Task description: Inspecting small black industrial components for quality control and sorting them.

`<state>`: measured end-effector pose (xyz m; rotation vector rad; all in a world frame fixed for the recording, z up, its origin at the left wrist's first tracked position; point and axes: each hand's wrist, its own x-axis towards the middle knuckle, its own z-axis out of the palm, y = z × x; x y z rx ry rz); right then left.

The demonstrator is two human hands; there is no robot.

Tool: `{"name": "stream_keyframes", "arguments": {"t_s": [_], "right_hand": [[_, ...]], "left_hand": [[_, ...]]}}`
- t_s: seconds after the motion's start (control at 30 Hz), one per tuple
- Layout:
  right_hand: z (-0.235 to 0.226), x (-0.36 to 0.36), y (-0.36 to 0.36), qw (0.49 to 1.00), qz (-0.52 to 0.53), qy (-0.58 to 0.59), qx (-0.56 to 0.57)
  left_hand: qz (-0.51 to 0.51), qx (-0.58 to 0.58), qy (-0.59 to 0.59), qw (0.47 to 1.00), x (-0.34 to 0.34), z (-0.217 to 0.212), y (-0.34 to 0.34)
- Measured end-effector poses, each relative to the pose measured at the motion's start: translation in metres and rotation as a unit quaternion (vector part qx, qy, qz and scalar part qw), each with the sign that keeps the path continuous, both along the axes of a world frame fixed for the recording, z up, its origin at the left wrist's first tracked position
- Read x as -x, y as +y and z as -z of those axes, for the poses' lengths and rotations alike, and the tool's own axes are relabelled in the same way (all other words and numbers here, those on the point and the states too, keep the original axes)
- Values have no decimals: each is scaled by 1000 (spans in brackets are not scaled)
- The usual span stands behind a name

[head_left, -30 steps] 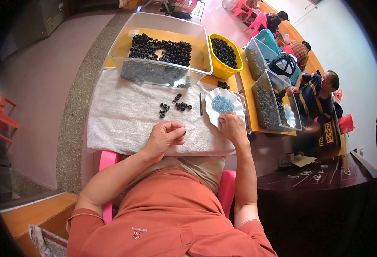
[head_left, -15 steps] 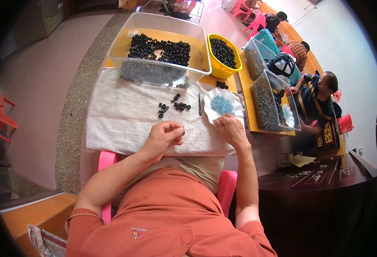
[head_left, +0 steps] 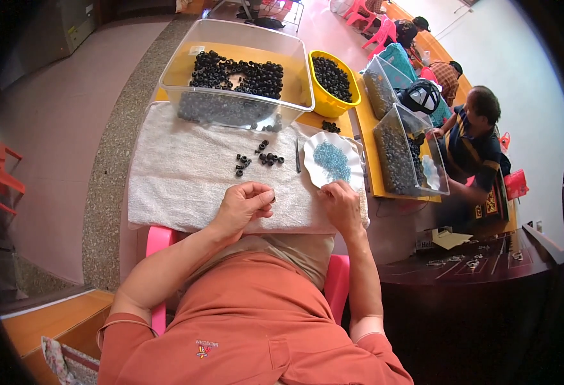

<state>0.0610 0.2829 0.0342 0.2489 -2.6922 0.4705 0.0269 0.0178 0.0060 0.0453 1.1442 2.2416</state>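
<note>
My left hand (head_left: 246, 204) is closed above the near part of the towel, its thumb and forefinger pinching a small dark part that barely shows at the fingertips. My right hand (head_left: 342, 206) is closed too, fingertips together at the near rim of a white scalloped plate (head_left: 312, 142). Whatever those fingertips hold is too small to make out. Many tiny clear-blue rings (head_left: 332, 159) lie spread on the plate. Small black ring-shaped parts (head_left: 270, 158) sit in loose groups on the white towel (head_left: 179, 173). Left of the plate lies a thin dark tool (head_left: 298, 156), possibly tweezers.
A large clear bin (head_left: 237, 106) of black parts stands at the back, beside a yellow tub (head_left: 314, 96) of more. Right of them are further clear bins (head_left: 400, 183) on another table. A co-worker (head_left: 477, 138) sits there. A dark round table (head_left: 461, 273) is at right.
My right hand has drawn back from the blue rings toward me, to the plate's near rim. My left hand stays put. The co-worker at right has shifted posture.
</note>
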Motion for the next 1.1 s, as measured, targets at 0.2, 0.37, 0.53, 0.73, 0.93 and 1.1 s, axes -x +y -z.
{"name": "stream_keyframes", "arguments": {"t_s": [0.2, 0.37, 0.53, 0.73, 0.93, 1.1], "right_hand": [[1, -3, -2, 999, 0, 38, 31], [2, 1, -1, 994, -2, 70, 85], [-4, 2, -5, 989, -28, 50, 136], [3, 1, -18, 959, -45, -41, 278], [8, 4, -53, 877, -109, -157, 441], [9, 7, -70, 860, -149, -216, 437]], "left_hand": [[1, 0, 0, 1000, 0, 2, 0], [7, -1, 4, 1000, 0, 2, 0], [9, 10, 3, 1000, 0, 2, -1], [12, 15, 8, 1000, -1, -1, 0], [29, 2, 3, 1000, -1, 4, 1], [29, -9, 20, 999, 1, 8, 2]]}}
